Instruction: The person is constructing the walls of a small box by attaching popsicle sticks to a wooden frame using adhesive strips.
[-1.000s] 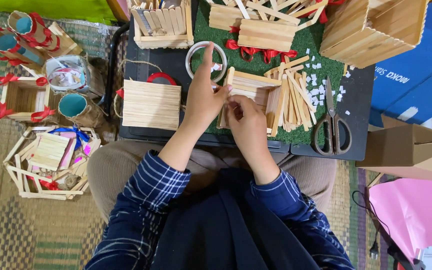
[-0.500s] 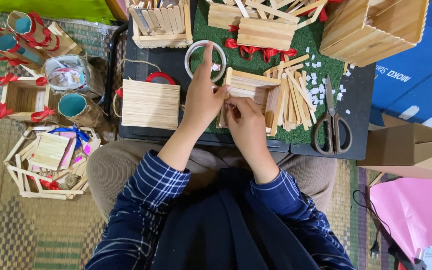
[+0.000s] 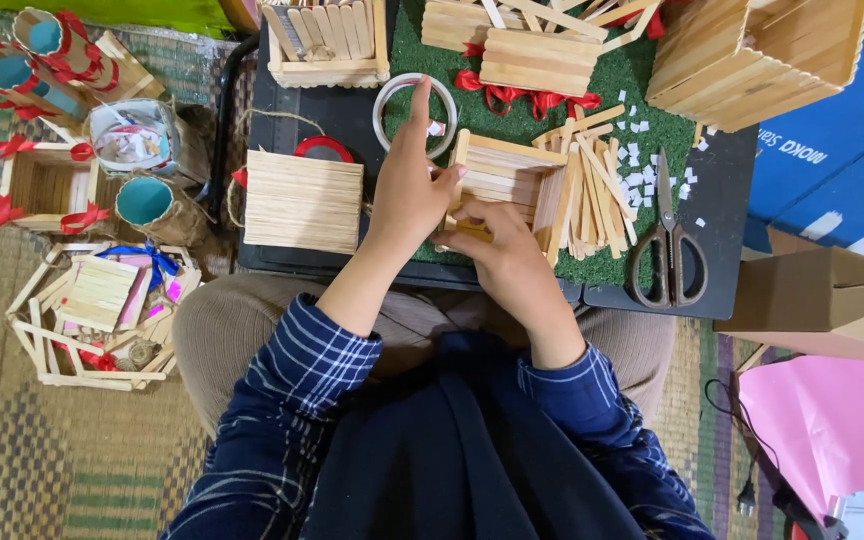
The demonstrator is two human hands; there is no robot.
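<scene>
Both hands meet on a small open box of craft sticks [image 3: 512, 180], which stands on the dark work board [image 3: 352, 110] across the person's lap, partly over the green felt mat [image 3: 652, 110]. The right hand [image 3: 507, 255] is closed on the near wall of the box, fingers curled over its edge, while the left hand [image 3: 407, 190] grasps the box's left wall with thumb and bent fingers, its forefinger stretched out past the grip toward a roll of clear tape [image 3: 414, 112] just beyond. The step in hand appears to be seating or pressing a wall of sticks into place while the box is braced from two sides; the next move likely calls for steady pressure at that joint without skewing the walls. Just to the right of the grip lies a loose pile of craft sticks [image 3: 597, 190], and farther right a pair of scissors [image 3: 664, 250] among white paper scraps. To the left of the grip rests a flat panel of glued sticks [image 3: 302, 200]. Beyond the hands stand finished stick boxes [image 3: 327, 45] and red ribbon bows [image 3: 512, 95]; well off to the left, on the woven mat [image 3: 12, 440], sit twine-wrapped cups [image 3: 147, 205] and a ribboned stick basket [image 3: 37, 185].
</scene>
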